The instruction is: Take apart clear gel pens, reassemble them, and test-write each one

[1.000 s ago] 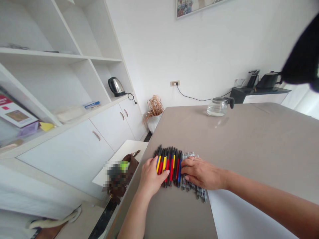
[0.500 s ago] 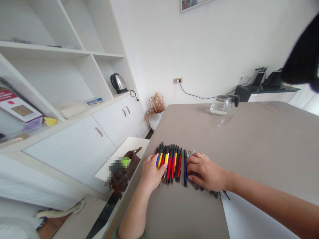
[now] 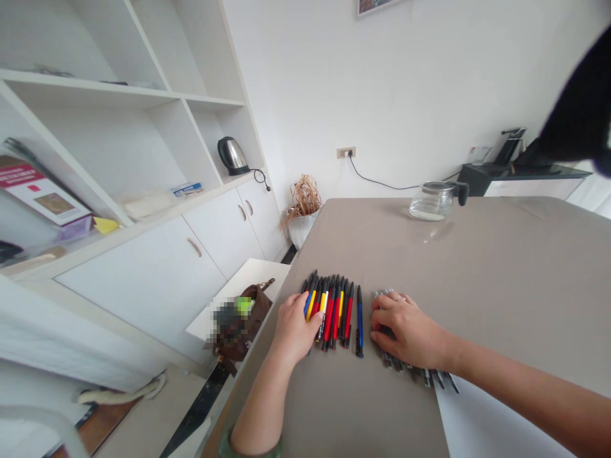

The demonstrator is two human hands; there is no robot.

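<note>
A row of coloured pens (image 3: 334,305), red, yellow and black, lies side by side on the grey-brown table (image 3: 477,267). My left hand (image 3: 294,329) rests flat on the left end of this row, fingers spread. One blue pen (image 3: 359,318) lies alone just right of the row. My right hand (image 3: 409,329) lies flat, fingers stretched, on a second bunch of grey pens (image 3: 420,372), which shows only at its edges under the hand and wrist.
A glass coffee pot (image 3: 435,201) stands at the table's far side. A white sheet (image 3: 487,426) lies at the near right. A brown bag (image 3: 243,318) sits on a low white stand left of the table. Shelves and cabinets (image 3: 157,254) line the left wall.
My right hand has slid the grey pens to the right, away from the coloured row. A gap has opened, with the blue pen left alone in it. My left hand stayed put.
</note>
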